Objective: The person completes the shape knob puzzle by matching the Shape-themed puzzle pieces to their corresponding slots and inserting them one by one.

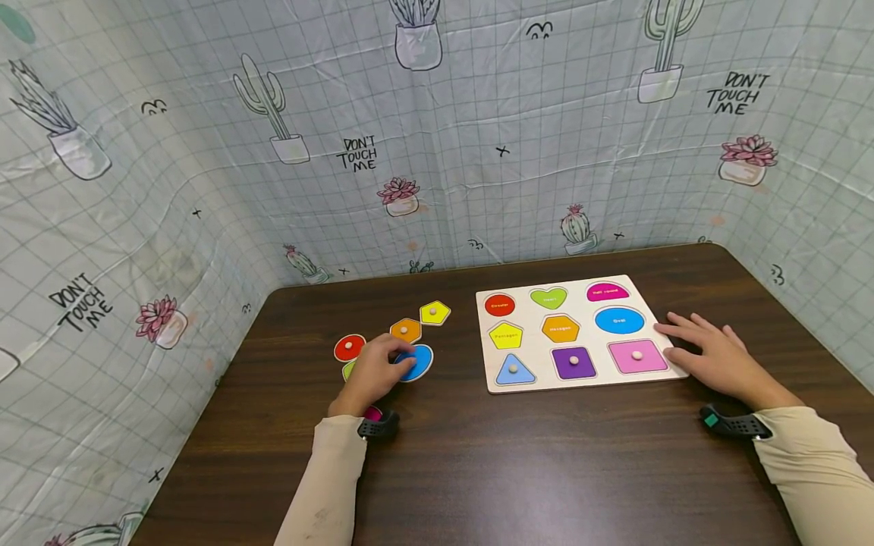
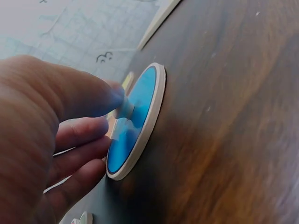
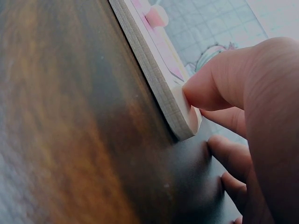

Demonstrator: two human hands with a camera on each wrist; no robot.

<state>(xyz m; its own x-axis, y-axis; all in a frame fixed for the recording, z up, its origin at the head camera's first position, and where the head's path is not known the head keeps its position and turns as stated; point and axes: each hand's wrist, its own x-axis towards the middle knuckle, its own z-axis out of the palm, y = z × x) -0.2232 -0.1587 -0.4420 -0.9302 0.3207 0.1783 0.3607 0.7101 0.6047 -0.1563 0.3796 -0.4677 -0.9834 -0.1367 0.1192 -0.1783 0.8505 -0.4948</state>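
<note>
My left hand (image 1: 372, 369) pinches the small knob of a blue oval puzzle piece (image 1: 419, 362) between thumb and forefinger. In the left wrist view the oval (image 2: 148, 100) lies close to the table; whether it touches is unclear. The wooden shape board (image 1: 592, 280) lies to the right, with knobbed triangle (image 1: 515, 371), purple square (image 1: 579, 370) and pink rectangle (image 1: 622, 357) pieces in its front row. Its blue oval slot (image 1: 619, 321) shows no knob. My right hand (image 1: 717, 356) rests at the board's right edge, thumb on the near corner, fingers loosely spread.
Around my left hand lie a red circle (image 1: 347, 350), an orange hexagon (image 1: 403, 331), a yellow pentagon (image 1: 434, 313), a partly hidden green piece (image 1: 348, 370) and a magenta piece (image 1: 372, 413) under the wrist. A patterned cloth (image 1: 451, 121) hangs behind the brown table (image 1: 478, 470).
</note>
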